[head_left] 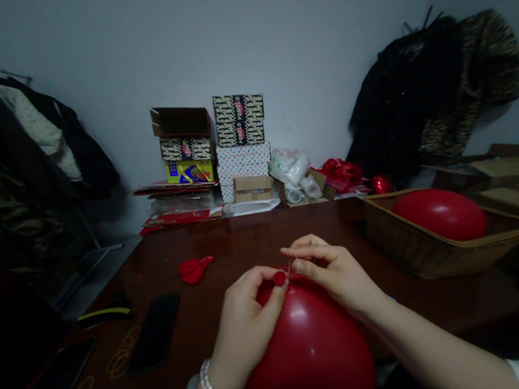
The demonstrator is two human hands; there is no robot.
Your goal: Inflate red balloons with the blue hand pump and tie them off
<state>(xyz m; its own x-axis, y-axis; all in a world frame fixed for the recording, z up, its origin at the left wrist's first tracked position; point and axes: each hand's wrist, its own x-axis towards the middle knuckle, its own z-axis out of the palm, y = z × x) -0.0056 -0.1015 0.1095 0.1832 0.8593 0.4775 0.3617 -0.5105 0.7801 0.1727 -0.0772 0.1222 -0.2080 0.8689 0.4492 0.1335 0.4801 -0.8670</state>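
Already full, the red balloon (312,349) sits left of the basket (438,264), left hand's (245,326) fingers clamped on its neck, right hand's (344,276) pinching a thin band (290,267); farther left, a flat balloon (193,270) lies uninflated.

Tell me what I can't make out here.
All in the head view:
Held red balloon: bottom cut off by the lower edge.
Rubber band at the right hand: too thin to trace around the neck.
Wicker basket: floor hidden by its front wall and the second balloon.
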